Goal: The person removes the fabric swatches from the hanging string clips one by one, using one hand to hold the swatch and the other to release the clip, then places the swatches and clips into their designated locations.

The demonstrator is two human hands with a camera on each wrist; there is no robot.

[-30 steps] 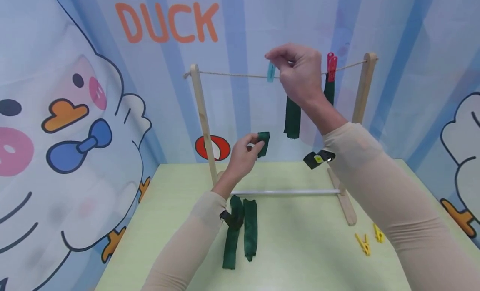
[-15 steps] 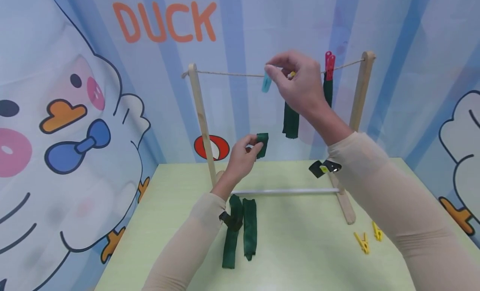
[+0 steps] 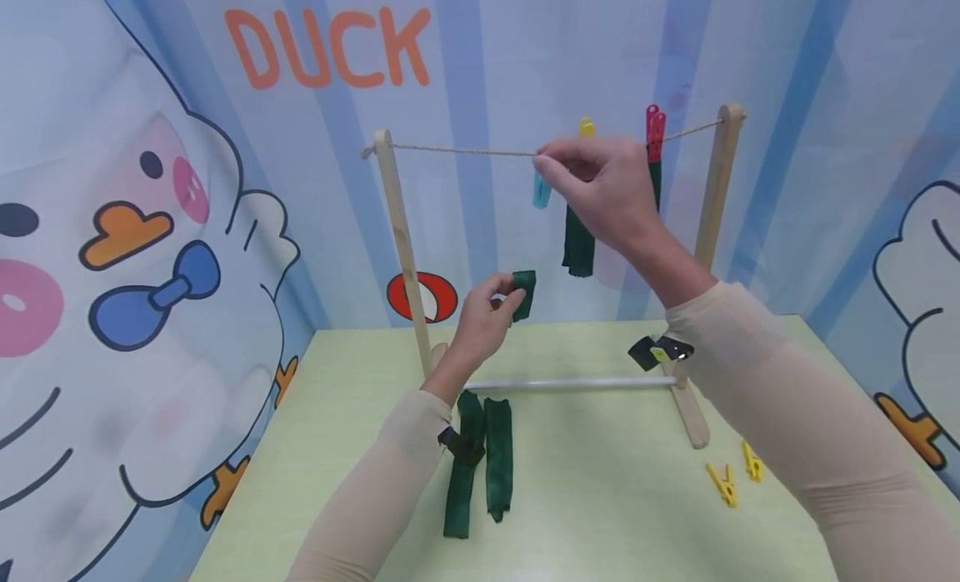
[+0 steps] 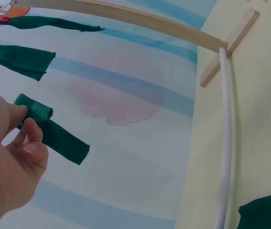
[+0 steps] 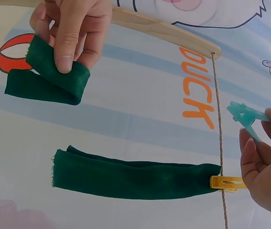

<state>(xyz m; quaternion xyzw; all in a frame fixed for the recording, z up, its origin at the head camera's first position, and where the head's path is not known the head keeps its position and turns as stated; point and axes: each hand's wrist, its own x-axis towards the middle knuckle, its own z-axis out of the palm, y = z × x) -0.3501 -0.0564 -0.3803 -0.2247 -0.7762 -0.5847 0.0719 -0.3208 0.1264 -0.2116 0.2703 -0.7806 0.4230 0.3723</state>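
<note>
My left hand (image 3: 480, 319) pinches a dark green cloth strip (image 4: 66, 140), folded over between thumb and fingers, below the rope. Up by the rope (image 3: 465, 152), my right hand (image 3: 611, 190) squeezes the handles of a turquoise clothespin (image 5: 244, 114). In the right wrist view its nose points at the rope, with a small gap between them. Close to that hand, a yellow clothespin (image 5: 224, 182) holds a green strip (image 5: 135, 176) folded over the rope. Farther right, red clothespins (image 3: 656, 132) hold another green strip (image 3: 656, 182), partly hidden by my hand.
Two wooden posts (image 3: 396, 223) carry the rope, joined low down by a white bar (image 3: 570, 383). Two green strips (image 3: 498, 457) lie on the pale table (image 3: 600, 515), one partly behind my left wrist strap. Yellow clothespins (image 3: 722, 484) lie at the right.
My right hand has come down from above the rope with the turquoise clothespin, uncovering the top of the yellow clothespin. The left hand with its strip has hardly moved.
</note>
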